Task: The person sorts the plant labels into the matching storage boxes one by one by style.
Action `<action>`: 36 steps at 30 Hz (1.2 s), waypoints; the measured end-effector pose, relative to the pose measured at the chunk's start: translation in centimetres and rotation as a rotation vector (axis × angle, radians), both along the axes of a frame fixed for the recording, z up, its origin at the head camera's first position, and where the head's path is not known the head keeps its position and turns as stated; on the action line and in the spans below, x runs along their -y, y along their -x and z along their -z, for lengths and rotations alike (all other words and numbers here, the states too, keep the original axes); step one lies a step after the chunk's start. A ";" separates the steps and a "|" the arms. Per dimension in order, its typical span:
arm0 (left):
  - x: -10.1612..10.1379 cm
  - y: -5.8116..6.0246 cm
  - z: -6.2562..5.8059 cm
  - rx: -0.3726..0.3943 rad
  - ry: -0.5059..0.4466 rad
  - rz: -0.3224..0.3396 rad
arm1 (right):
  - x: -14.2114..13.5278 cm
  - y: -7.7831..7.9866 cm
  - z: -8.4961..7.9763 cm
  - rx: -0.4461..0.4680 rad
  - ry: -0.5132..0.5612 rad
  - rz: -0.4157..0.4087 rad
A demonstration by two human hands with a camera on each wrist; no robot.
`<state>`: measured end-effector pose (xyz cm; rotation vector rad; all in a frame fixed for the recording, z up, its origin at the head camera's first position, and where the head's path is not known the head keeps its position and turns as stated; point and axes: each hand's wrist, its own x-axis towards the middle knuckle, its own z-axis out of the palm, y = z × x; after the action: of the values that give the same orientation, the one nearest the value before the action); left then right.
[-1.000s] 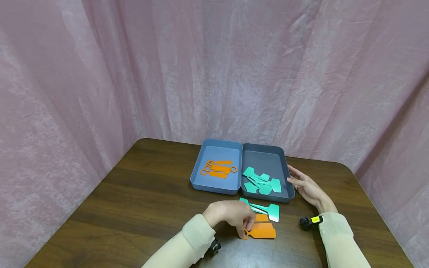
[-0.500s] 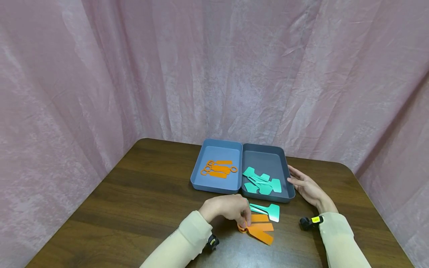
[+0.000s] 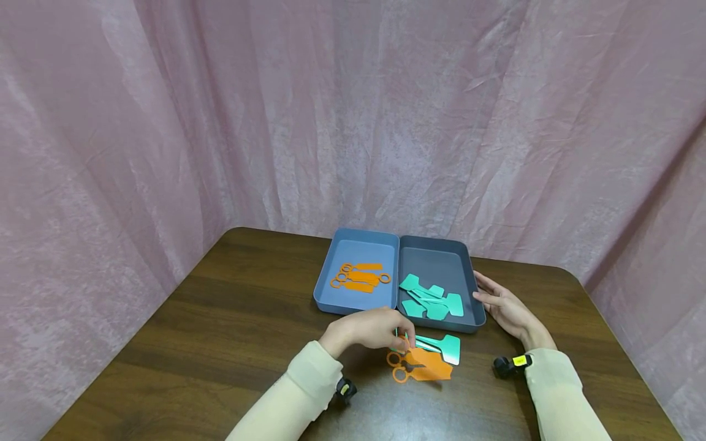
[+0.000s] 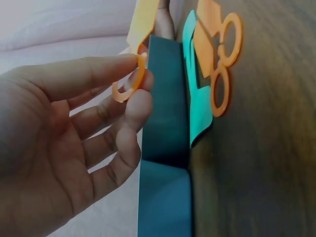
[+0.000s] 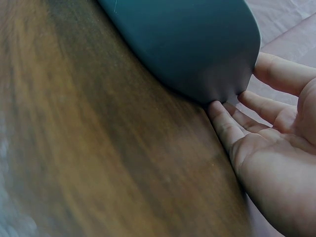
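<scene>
My left hand (image 3: 375, 331) pinches the ring end of a flat orange ring-handled piece (image 4: 143, 22) between thumb and fingers, and its blade points away from the palm. It hangs just above the table, in front of the trays. Beneath it lie two more orange pieces (image 4: 220, 91) with rings. Mint-green spatula-shaped pieces (image 3: 451, 349) lie just beyond, partly hidden by the left hand. My right hand (image 3: 510, 312) touches the right side of the dark grey tray (image 3: 432, 257) with extended fingers; fingertips meet its wall in the right wrist view.
A blue tray (image 3: 358, 248) stands against the dark grey one and holds several orange ring-handled pieces (image 3: 361, 277). Several mint-green spatula-shaped pieces (image 3: 436, 309) lie in the dark tray. A pink curtain (image 3: 353, 122) hangs behind the wooden table (image 3: 248, 294).
The left hand has lifted one orange piece off the others and moved it slightly away from the body, toward the trays. The right hand stays at the dark tray.
</scene>
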<state>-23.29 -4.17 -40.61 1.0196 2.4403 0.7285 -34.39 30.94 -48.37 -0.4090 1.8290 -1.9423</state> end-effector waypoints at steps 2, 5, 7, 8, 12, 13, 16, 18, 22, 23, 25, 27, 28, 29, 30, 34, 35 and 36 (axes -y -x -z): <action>0.2 0.2 0.0 0.007 -0.027 -0.008 | 0.0 0.0 0.1 0.001 0.001 -0.002; 0.5 0.5 0.0 0.017 -0.061 -0.017 | -0.1 0.1 0.2 -0.002 0.001 -0.005; 0.7 0.5 -0.1 0.019 -0.073 -0.021 | -0.1 0.1 0.2 -0.005 -0.001 -0.005; 0.8 0.6 -0.2 0.017 -0.077 -0.023 | -0.1 0.1 0.2 -0.006 -0.001 -0.005; 1.2 0.6 -0.4 0.018 -0.092 -0.037 | -0.1 0.1 0.2 -0.006 -0.004 -0.004; 1.3 0.7 -0.5 0.018 -0.095 -0.040 | -0.1 0.2 0.2 -0.005 -0.006 -0.003; 1.6 0.8 -0.6 0.027 -0.111 -0.054 | -0.1 0.1 0.2 -0.004 -0.009 -0.001; 1.8 0.8 -0.6 0.032 -0.121 -0.062 | -0.1 0.1 0.2 -0.004 -0.011 0.000; 2.1 1.0 -0.7 0.038 -0.138 -0.079 | -0.1 0.1 0.2 -0.006 -0.017 -0.001; 2.2 1.0 -0.7 0.038 -0.142 -0.082 | -0.1 0.1 0.1 -0.006 -0.017 -0.002; 2.3 1.2 -0.7 0.035 -0.153 -0.083 | -0.1 0.0 0.1 -0.006 -0.016 -0.001; 2.5 1.2 -0.9 0.031 -0.168 -0.081 | -0.2 0.0 0.1 -0.004 -0.013 0.000; 2.6 1.3 -0.9 0.027 -0.173 -0.080 | -0.2 0.0 0.1 -0.004 -0.013 0.001; 2.7 1.3 -1.0 0.021 -0.177 -0.077 | -0.2 0.0 0.1 -0.004 -0.013 0.002; 2.8 1.4 -1.0 0.020 -0.182 -0.076 | -0.2 0.0 0.0 -0.004 -0.014 0.004; 3.3 1.5 -1.2 0.010 -0.181 -0.079 | -0.1 -0.1 0.0 -0.008 -0.018 0.003; 3.4 1.5 -1.3 0.012 -0.183 -0.083 | 0.0 -0.1 0.0 -0.008 -0.018 0.003; 3.5 1.5 -1.4 0.017 -0.187 -0.088 | 0.0 -0.1 0.0 -0.008 -0.018 0.004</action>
<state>-24.81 -7.71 -39.20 0.9728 2.4509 1.0061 -34.33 30.95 -48.37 -0.4088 1.8521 -1.9283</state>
